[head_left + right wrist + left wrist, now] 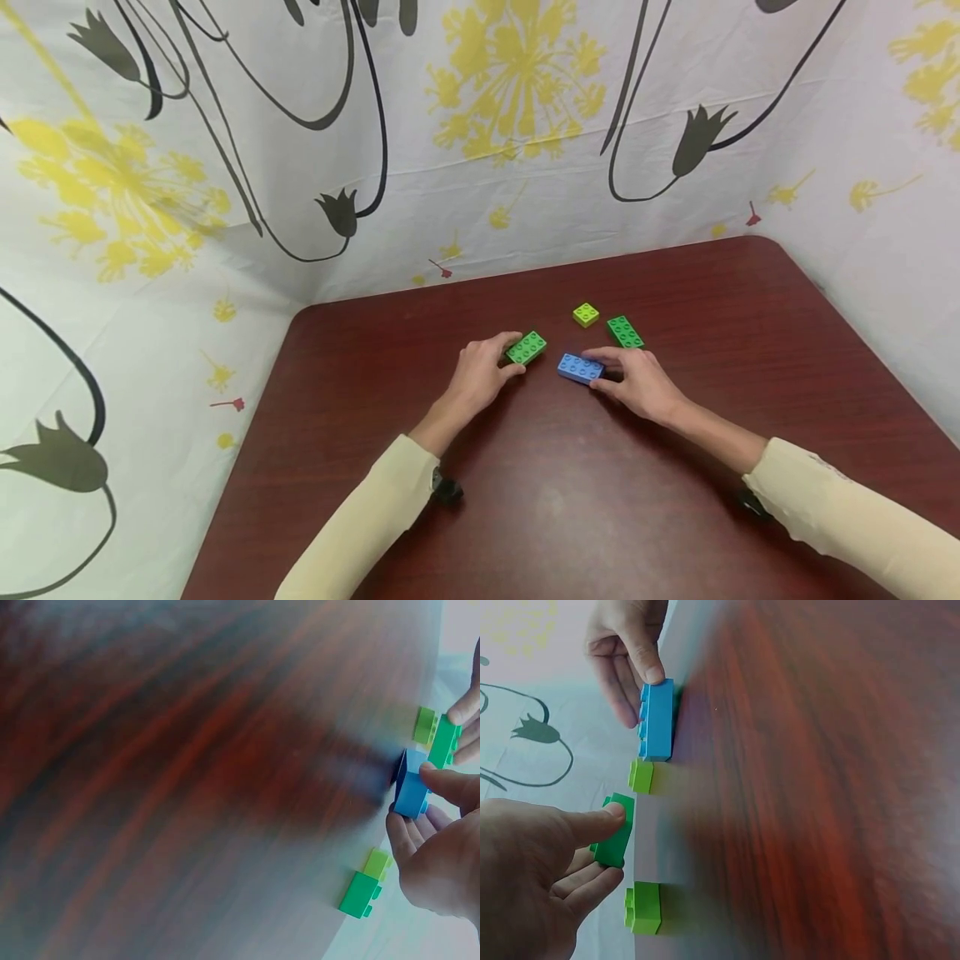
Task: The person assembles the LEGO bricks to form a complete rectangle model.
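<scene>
My left hand [477, 372] pinches a green brick [527, 347] between thumb and fingers; in the left wrist view that green brick [615, 831] is tilted. To its right, my right hand [643, 385] holds a blue brick [580, 368] by its right end, studs up. The right wrist view shows the thumb on one side of the blue brick [411, 787] and fingertips at its end. A gap separates the two held bricks in the head view.
Behind the blue brick lie a small lime brick [586, 314] and a darker green brick [626, 332]. Two lime bricks [646, 908] [642, 776] show in the left wrist view. Patterned cloth [525, 208] hangs behind the dark red table [525, 517].
</scene>
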`<action>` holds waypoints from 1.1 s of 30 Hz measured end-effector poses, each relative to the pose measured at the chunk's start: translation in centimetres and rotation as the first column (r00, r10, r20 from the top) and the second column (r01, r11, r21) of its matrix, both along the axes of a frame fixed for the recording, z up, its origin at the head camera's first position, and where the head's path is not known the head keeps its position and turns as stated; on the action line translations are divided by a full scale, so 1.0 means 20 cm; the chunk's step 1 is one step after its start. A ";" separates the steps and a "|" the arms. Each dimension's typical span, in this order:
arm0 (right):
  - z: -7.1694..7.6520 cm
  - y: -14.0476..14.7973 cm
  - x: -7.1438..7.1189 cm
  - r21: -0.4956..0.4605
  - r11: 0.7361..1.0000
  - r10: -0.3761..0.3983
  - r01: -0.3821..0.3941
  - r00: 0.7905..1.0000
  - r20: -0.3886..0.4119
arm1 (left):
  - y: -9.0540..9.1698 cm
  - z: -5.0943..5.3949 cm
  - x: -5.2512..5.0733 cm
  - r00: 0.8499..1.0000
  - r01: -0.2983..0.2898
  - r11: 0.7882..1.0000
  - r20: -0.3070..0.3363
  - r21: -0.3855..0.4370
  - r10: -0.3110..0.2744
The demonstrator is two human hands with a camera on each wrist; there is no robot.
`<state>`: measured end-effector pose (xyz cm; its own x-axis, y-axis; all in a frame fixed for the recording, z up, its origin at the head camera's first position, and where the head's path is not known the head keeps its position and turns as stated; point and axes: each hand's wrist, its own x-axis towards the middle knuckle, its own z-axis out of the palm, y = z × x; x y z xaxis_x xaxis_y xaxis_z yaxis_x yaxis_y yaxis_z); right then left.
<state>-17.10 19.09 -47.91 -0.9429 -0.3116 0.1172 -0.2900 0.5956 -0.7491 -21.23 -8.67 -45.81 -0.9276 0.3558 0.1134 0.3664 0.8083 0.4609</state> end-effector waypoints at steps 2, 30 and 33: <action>0.00 0.00 0.00 -0.008 1.000 -0.003 0.003 1.000 0.001 | -0.02 0.00 0.02 1.000 0.008 1.000 -0.001 -0.002 -0.008; -0.01 0.01 0.07 -0.050 0.998 -0.024 0.026 0.999 0.041 | -0.25 -0.02 0.22 0.993 0.109 0.992 0.038 0.066 -0.112; -0.01 0.01 0.08 -0.063 0.998 -0.015 0.017 0.999 0.043 | -0.28 -0.03 0.24 0.990 0.129 0.988 0.036 0.089 -0.133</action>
<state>-15.42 19.19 -48.14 -0.9523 -0.2897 0.0957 -0.2476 0.5508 -0.7970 -16.49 -14.18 -46.36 -0.8782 0.4653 0.1109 0.4455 0.7113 0.5437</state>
